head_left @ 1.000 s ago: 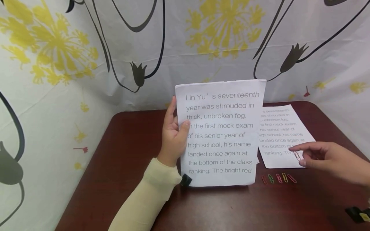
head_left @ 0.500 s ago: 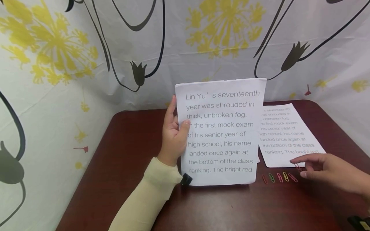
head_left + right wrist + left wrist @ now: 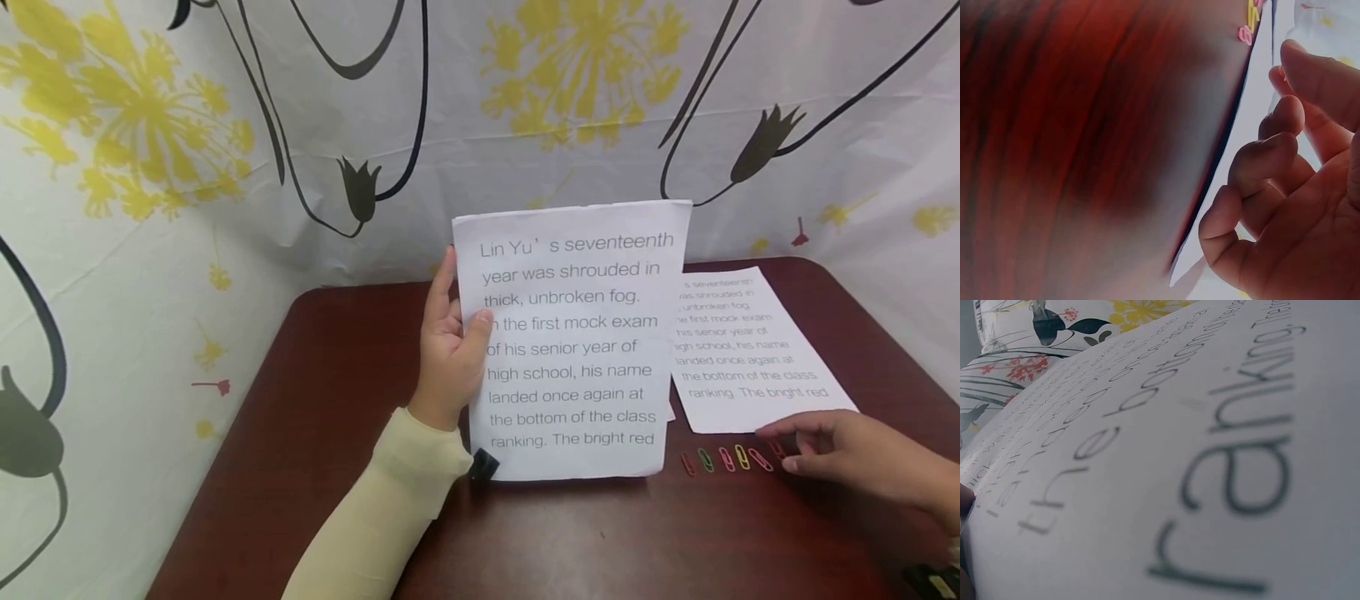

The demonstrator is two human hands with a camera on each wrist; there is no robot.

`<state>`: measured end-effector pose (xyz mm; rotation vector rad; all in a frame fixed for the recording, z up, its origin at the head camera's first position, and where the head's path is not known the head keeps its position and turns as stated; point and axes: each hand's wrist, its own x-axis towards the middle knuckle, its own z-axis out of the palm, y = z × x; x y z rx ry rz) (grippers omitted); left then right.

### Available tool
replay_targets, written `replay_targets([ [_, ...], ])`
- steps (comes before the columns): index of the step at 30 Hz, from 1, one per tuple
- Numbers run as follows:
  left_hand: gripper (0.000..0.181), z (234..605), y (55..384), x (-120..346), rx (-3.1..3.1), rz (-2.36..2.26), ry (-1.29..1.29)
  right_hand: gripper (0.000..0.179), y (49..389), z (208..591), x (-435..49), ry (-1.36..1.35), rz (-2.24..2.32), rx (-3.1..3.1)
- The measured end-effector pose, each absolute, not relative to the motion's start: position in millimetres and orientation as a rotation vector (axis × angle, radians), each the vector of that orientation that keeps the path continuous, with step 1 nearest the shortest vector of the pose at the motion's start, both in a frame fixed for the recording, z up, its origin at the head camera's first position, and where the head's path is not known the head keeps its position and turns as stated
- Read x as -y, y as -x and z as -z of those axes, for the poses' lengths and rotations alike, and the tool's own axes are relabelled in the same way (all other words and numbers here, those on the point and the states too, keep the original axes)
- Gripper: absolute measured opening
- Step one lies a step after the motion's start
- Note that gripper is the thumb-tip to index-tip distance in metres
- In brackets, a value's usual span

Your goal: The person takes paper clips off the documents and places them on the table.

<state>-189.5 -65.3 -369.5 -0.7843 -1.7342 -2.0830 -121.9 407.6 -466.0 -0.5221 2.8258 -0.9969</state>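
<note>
In the head view my left hand point(image 3: 450, 367) holds printed paper point(image 3: 573, 342) nearly upright, its thumb on the front at the left edge. Whether that is one sheet or several I cannot tell. The same paper point(image 3: 1147, 450) fills most of the left wrist view. Over at the right, my right hand point(image 3: 855, 450) pinches a small red paper clip point(image 3: 777, 451) between thumb and index finger, low by the tabletop. Left of it lies a row of paper clips: red point(image 3: 687, 463), green point(image 3: 705, 459), pink point(image 3: 727, 459), yellow point(image 3: 742, 457) and another pink.
A second printed sheet point(image 3: 750, 358) lies flat behind the row of clips, partly covered by the raised paper. The dark red-brown table point(image 3: 337, 375) has rounded far corners. Patterned white cloth point(image 3: 450, 125) hangs around its back and sides.
My right hand has come down from over the flat sheet toward the near side, bringing the paper clip to the right end of the row. The left hand stays nearly still.
</note>
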Motion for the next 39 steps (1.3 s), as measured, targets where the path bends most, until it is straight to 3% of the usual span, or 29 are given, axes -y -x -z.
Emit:
replay_targets([
  [29, 0.082, 368.6, 189.7, 65.1, 1.736, 2.071, 0.778, 0.030, 123.6, 481.1, -410.7, 0.525, 0.968, -2.848],
  [39, 0.085, 369.0, 188.3, 65.1, 1.746, 2.078, 0.775, 0.028, 125.9, 433.3, -375.8, 0.423, 0.972, -3.155],
])
